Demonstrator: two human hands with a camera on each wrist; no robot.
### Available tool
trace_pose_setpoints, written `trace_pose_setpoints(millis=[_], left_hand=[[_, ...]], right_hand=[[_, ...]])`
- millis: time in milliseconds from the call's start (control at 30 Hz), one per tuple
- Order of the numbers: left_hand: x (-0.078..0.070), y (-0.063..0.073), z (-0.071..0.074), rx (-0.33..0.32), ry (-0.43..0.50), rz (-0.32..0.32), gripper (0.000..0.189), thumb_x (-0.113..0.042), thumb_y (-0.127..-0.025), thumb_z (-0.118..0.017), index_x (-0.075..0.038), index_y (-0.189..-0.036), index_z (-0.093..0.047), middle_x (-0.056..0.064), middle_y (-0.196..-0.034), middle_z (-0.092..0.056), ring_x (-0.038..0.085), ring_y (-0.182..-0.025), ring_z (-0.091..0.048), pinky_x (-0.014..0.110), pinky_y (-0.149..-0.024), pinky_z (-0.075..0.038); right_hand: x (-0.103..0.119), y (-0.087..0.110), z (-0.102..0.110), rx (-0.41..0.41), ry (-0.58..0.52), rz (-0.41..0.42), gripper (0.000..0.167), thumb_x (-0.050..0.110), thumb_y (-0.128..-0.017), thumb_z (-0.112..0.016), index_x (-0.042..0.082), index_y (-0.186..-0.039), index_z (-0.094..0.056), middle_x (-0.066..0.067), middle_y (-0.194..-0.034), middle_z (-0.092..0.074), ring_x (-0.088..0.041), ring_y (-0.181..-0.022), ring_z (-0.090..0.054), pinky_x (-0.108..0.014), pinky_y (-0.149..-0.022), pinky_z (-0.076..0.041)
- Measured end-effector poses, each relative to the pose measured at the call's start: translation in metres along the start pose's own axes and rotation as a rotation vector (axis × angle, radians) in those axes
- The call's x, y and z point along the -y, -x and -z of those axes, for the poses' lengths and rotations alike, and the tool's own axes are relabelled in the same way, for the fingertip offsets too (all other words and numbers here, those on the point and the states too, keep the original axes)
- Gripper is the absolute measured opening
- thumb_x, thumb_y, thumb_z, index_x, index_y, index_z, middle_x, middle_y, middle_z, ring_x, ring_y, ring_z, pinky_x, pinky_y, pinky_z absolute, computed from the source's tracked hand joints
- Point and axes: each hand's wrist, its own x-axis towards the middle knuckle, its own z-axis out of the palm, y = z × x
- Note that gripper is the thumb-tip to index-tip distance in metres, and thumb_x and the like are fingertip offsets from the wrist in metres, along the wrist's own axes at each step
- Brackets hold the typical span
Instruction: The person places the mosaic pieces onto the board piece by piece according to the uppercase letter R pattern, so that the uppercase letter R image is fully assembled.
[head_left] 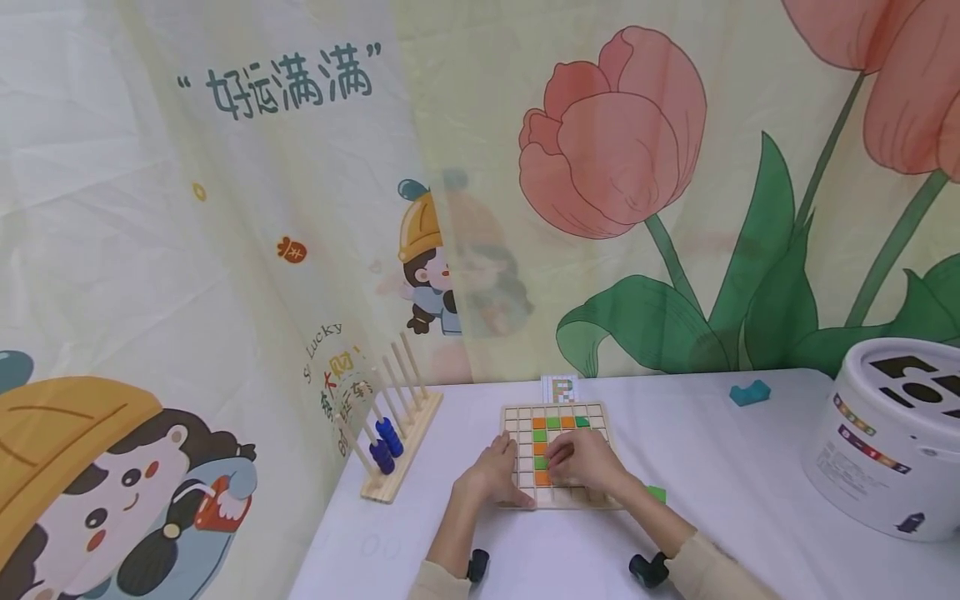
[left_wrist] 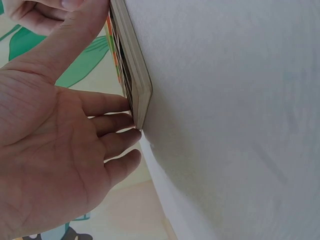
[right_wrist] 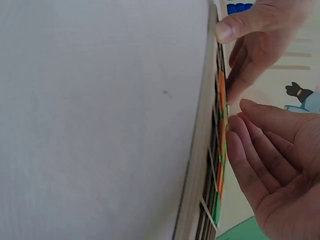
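Observation:
A wooden grid board lies on the table, with orange and green square tiles set in a column and along an upper row. My left hand rests at the board's left side, its thumb along the near edge and its fingers against the side edge. Over the middle of the board is my right hand, fingers bent down to the tiles. In the right wrist view its fingertips touch the tile row, the thumb close beside them; no piece shows between them. The right hand covers part of the grid.
Behind the board is a small pattern card. A wooden peg stand with blue beads stands to the left. Green tile pieces lie right of the board, a teal piece farther back. A white bucket occupies the right side.

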Motion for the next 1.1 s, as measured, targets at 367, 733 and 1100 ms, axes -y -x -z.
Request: trace_pose_setpoints(millis=[367,733,1100], left_hand=[[0.002,-0.001,0.003,-0.012,0.025,0.017,0.116,-0.046,-0.069,-0.097,0.002,-0.158,-0.039,0.019,-0.169,-0.028,0.036,-0.156,-0.029,0.049,-0.124,-0.033],[0.004,-0.003,0.001,-0.014,0.039,0.009,0.115,-0.044,-0.070,-0.097,0.004,-0.157,-0.039,0.020,-0.169,-0.028,0.036,-0.156,-0.028,0.049,-0.124,-0.033],[0.001,0.001,-0.002,-0.010,0.048,0.003,0.115,-0.043,-0.070,-0.097,0.004,-0.157,-0.040,0.020,-0.169,-0.028,0.036,-0.156,-0.028,0.050,-0.123,-0.034]], right_hand=[[-0.002,0.008,0.034,-0.112,0.026,-0.087,0.018,0.009,-0.083,-0.089,0.010,-0.099,-0.080,0.005,-0.081,-0.071,-0.013,-0.077,-0.067,-0.026,-0.069,-0.058],[-0.012,0.035,0.071,-0.110,0.114,-0.105,0.021,0.007,-0.085,-0.086,0.006,-0.104,-0.078,0.005,-0.081,-0.071,-0.013,-0.078,-0.066,-0.025,-0.070,-0.056],[-0.042,0.065,0.098,-0.014,0.141,-0.246,0.041,0.006,-0.074,-0.093,0.005,-0.111,-0.076,0.001,-0.092,-0.073,-0.017,-0.086,-0.069,-0.036,-0.079,-0.063]])
